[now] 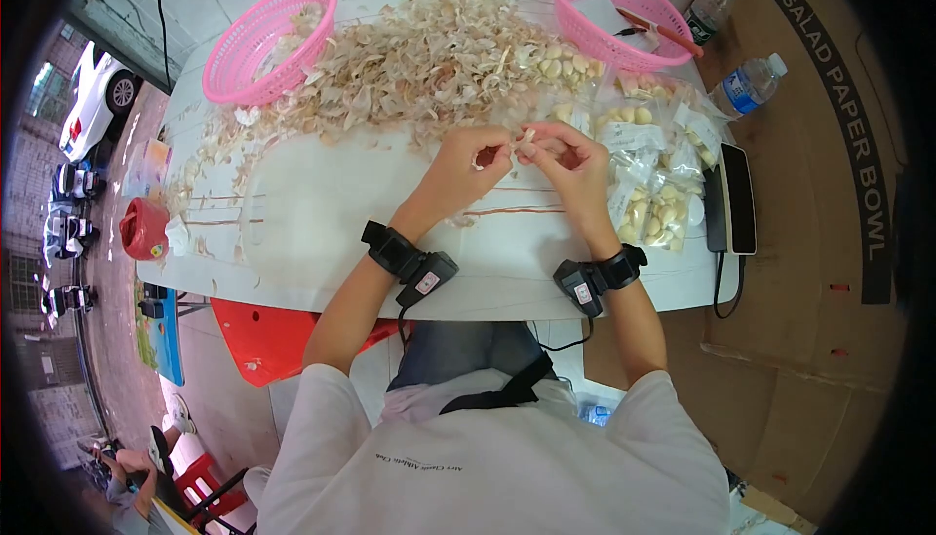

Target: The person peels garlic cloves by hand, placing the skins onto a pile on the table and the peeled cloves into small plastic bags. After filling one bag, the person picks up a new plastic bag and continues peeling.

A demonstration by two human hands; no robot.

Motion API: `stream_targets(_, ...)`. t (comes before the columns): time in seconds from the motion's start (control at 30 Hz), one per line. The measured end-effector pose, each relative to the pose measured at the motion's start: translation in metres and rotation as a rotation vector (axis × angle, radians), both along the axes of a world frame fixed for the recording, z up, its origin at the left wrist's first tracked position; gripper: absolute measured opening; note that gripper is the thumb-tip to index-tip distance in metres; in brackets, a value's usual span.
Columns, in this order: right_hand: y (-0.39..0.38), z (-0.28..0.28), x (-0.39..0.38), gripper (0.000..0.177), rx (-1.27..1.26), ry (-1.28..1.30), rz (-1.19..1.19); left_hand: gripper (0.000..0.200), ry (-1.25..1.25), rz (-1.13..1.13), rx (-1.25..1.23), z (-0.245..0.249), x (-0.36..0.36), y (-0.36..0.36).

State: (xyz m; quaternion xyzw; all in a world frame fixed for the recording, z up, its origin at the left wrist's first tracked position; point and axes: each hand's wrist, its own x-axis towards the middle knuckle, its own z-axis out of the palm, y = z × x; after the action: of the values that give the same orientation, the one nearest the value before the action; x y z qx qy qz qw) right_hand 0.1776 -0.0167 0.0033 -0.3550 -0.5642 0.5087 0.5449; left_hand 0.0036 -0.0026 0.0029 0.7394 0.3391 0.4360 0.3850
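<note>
Both my hands meet over the white table (322, 233), pinching one small garlic clove (524, 139) between their fingertips. My left hand (470, 164) grips it from the left and my right hand (573, 157) from the right. A wide heap of papery garlic skins (409, 67) lies just beyond the hands. Peeled cloves (561, 65) sit in a pile at the heap's right end. Each wrist wears a black band with a small device.
Two pink baskets stand at the back, one left (263, 42), one right (614, 8). Clear bags of peeled garlic (653, 203) lie right of my hands, beside a black phone (736, 198) and two water bottles (746, 86). A red cup (144, 228) sits at the left edge.
</note>
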Motion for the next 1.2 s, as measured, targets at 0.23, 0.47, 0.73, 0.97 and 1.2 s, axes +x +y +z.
stream_targets(0.23, 0.001, 0.005, 0.002, 0.022, -0.049, 0.104, -0.056, 0.015, -0.018, 0.028, 0.005, -0.001, 0.001, -0.001)
stream_targets(0.47, 0.01, 0.005, 0.016, 0.027, -0.19, 0.406, -0.135, 0.011, 0.049, 0.196, -0.017, -0.01, -0.002, 0.003)
stream_targets(0.73, 0.007, 0.003, 0.013, 0.032, -0.222, 0.404, 0.015, 0.011, -0.037, 0.481, -0.096, -0.016, -0.006, 0.013)
stream_targets(0.97, 0.007, -0.002, 0.007, 0.025, -0.263, 0.408, 0.068, 0.023, -0.104, 0.299, 0.051, 0.01, 0.004, -0.001)
stream_targets(1.2, 0.007, -0.007, 0.007, 0.014, -0.212, 0.222, 0.062, 0.018, -0.092, 0.146, 0.156, 0.006, 0.007, -0.003)
